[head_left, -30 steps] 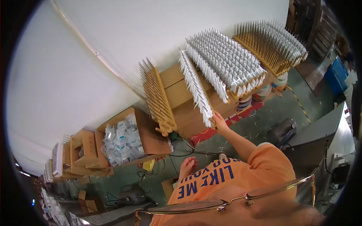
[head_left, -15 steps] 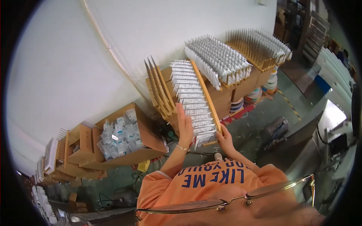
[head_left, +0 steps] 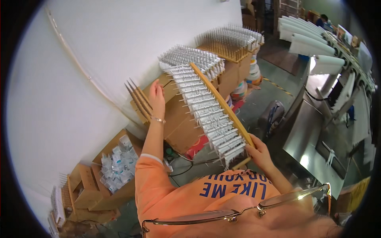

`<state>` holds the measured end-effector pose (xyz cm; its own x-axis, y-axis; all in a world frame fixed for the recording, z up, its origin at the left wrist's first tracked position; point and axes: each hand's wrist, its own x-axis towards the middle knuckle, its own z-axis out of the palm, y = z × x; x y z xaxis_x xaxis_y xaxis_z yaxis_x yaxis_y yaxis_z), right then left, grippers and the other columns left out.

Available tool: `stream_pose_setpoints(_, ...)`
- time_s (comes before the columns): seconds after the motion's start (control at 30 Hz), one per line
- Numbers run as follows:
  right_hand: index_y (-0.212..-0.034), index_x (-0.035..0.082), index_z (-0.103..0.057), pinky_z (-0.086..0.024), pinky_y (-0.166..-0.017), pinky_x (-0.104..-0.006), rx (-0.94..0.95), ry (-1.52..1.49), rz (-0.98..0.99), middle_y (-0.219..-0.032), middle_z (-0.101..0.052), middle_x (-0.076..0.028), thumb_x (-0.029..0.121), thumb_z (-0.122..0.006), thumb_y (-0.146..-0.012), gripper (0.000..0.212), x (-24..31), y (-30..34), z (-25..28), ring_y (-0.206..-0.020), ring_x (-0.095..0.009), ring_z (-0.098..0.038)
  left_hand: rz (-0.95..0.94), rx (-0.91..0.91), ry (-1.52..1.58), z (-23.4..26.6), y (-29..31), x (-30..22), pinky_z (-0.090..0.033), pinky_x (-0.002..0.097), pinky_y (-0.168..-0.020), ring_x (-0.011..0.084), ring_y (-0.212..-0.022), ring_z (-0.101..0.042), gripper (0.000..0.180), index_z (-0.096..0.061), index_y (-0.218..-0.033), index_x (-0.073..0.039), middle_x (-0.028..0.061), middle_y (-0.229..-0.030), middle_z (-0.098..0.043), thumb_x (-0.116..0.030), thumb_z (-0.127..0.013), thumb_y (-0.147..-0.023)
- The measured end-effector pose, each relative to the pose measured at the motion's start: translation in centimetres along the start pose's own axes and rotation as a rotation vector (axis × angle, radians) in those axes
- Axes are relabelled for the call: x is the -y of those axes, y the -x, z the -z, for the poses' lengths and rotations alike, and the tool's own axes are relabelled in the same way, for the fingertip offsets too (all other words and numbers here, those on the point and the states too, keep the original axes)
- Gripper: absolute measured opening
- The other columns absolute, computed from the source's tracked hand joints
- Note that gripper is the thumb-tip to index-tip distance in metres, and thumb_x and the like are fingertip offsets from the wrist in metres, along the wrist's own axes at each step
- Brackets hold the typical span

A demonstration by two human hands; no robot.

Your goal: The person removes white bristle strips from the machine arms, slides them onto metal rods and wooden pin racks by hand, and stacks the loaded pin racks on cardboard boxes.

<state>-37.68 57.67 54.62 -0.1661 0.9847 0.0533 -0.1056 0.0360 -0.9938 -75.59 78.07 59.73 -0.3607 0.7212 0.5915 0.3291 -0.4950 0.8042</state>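
The person holds a long wooden pin board [head_left: 222, 103] tilted in front of the chest, its face full of metal pins carrying small white tubes [head_left: 206, 115]. The right hand [head_left: 260, 152] is closed around the near lower end of the pin board, fingers wrapped over its wooden edge. The left hand [head_left: 156, 95] is raised to the left of the pin board with the fingers loosely extended; whether it touches the far side of the board or the pins cannot be told, and its grip looks open. Left of the pin board, a stack of empty wooden boards [head_left: 139, 101] leans on cardboard boxes [head_left: 178, 123]. Beyond the pin board, further filled boards [head_left: 226, 39] lie on more boxes. Below and left of the pin board stands an open carton of small packets [head_left: 115, 164]. To the right of the pin board is a steel machine [head_left: 313, 135]
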Motion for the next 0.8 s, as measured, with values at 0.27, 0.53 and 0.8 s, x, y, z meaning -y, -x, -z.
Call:
stream_pose_setpoints(0.27, -0.121, 0.000, -0.045, -0.038, -0.074, -0.0193, -0.114, 0.097, -0.077, -0.094, -0.053, -0.001, 0.008, -0.051, -0.082, 0.040, 5.6, 7.3, 6.0, -0.083, -0.007, -0.047, -0.597, 0.490, -0.703, -11.6, -2.2, -11.8, -0.044, 0.0326, -0.063, 0.0213, -0.067, -0.055, 0.014, -0.067, -0.083, -0.011, 0.0052, -0.073, -0.058, -0.018, -0.060, -0.072)
stream_pose_setpoints(0.53, -0.122, 0.000, -0.044, -0.037, -0.064, -0.0173, -0.157, 0.046, -0.031, -0.090, -0.052, 0.001, 0.009, -0.052, -0.083, 0.041, 7.0, 12.6, 13.0, -0.073, -0.005, -0.045, -0.306, 0.437, -0.473, -18.3, -0.9, -14.4, -0.046, 0.0326, -0.063, 0.0224, -0.063, -0.058, 0.016, -0.065, -0.076, -0.006, 0.0090, -0.068, -0.061, -0.021, -0.061, -0.071)
stream_pose_setpoints(0.8, -0.122, -0.001, -0.045, -0.034, -0.058, -0.0172, -0.149, 0.053, -0.140, -0.082, -0.051, 0.002, 0.010, -0.052, -0.082, 0.042, 9.0, 15.9, 18.0, -0.067, -0.004, -0.043, -0.516, 0.714, -0.861, -22.0, 3.8, -19.5, -0.046, 0.0327, -0.066, 0.0199, -0.074, -0.058, 0.014, -0.068, -0.076, -0.014, 0.0036, -0.076, -0.061, -0.024, -0.063, -0.068)
